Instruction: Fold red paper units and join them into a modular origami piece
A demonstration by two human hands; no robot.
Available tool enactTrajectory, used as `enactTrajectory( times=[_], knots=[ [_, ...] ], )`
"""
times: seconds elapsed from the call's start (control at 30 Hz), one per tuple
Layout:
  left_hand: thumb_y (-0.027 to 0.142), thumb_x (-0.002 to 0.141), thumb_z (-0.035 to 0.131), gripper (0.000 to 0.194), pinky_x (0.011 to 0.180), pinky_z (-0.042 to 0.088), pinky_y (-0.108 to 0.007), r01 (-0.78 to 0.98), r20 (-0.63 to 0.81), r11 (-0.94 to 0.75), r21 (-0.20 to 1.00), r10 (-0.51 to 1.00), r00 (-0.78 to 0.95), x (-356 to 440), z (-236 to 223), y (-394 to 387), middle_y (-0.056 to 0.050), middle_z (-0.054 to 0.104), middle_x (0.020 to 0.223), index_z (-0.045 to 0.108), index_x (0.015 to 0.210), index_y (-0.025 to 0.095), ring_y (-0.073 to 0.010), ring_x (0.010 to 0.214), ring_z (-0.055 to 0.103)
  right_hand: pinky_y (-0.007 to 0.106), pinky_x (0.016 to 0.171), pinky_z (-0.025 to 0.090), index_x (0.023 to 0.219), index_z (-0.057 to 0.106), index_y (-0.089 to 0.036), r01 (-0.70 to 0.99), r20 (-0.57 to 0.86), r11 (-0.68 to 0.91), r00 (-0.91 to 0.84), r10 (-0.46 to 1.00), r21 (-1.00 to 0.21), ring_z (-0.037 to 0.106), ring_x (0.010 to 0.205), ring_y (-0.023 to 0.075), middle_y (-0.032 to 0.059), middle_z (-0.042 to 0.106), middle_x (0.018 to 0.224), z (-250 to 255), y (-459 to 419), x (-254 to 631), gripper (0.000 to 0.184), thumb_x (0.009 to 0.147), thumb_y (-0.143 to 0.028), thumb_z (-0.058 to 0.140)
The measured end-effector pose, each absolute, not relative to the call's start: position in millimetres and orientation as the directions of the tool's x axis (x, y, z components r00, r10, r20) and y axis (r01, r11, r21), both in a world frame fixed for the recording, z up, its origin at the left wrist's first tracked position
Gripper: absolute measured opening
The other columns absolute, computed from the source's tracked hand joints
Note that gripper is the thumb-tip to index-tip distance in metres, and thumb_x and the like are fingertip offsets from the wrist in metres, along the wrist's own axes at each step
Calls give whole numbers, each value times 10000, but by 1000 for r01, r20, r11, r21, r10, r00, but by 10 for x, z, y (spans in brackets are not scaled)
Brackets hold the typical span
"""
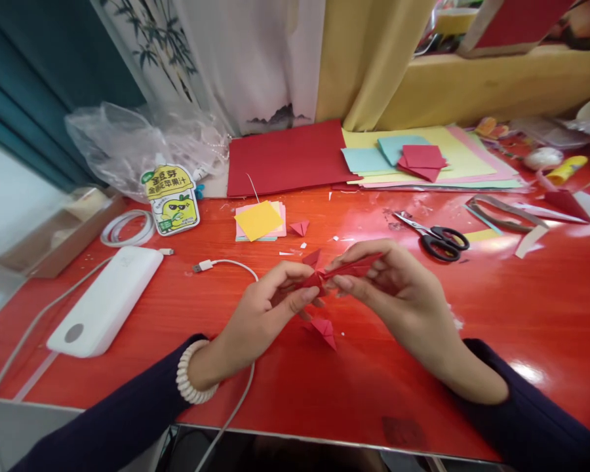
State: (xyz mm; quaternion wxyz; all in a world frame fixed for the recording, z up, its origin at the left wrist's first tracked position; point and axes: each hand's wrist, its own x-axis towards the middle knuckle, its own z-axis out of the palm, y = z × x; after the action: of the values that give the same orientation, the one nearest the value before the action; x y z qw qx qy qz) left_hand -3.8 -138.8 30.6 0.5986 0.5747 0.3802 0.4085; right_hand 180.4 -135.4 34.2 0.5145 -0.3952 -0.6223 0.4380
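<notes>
Both arms wear long, dark navy-blue fabric sleeves [128, 400], plain where they show. Around the left wrist sits a thick cream-white coiled band [191, 372], ridged like a spiral cord. The right wrist is bare.

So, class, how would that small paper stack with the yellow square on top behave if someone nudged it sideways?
The stack would probably shear, since its yellow square sits askew and looks loose. Its thin sheets should be light and bendy. Lying flat on the glossy table, it seems unlikely to roll or tip.
</notes>
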Motion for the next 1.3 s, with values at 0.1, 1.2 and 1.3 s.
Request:
enactTrajectory(
  times=[0.1,1.2,1.3],
  knots=[
    [293,902,579,140,709,565,-210,-24,63,-59,998,929,365,-52,283,-1402,-56,687,968,574,984,180,-139,888,681,318,522,510,953,632,-282,88,329,348,-179,927,-933,628,672,169,6,666,820,322,-1373,1810,120,851,-238,677],
    [128,947,477,213,894,518,-192,-35,281,-295,955,857,432,-56,232,-1446,-17,643,1092,580,1100,235,-95,1027,621,198,793,556,1047,587,-189,287,618,701,-333,712,-653,675,881,106,30,699,986,391,-1523,1823,282,842,3,586],
    [128,944,482,200,884,528,-197,-20,296,-318,948,857,422,-48,242,-1448,-24,647,1089,584,1088,223,-100,1019,628,179,791,548,1048,581,-189,308,617,707,-347,707,-637,677,868,97,25,702,982,404,-1521,1820,268,852,-6,582]
  ],
)
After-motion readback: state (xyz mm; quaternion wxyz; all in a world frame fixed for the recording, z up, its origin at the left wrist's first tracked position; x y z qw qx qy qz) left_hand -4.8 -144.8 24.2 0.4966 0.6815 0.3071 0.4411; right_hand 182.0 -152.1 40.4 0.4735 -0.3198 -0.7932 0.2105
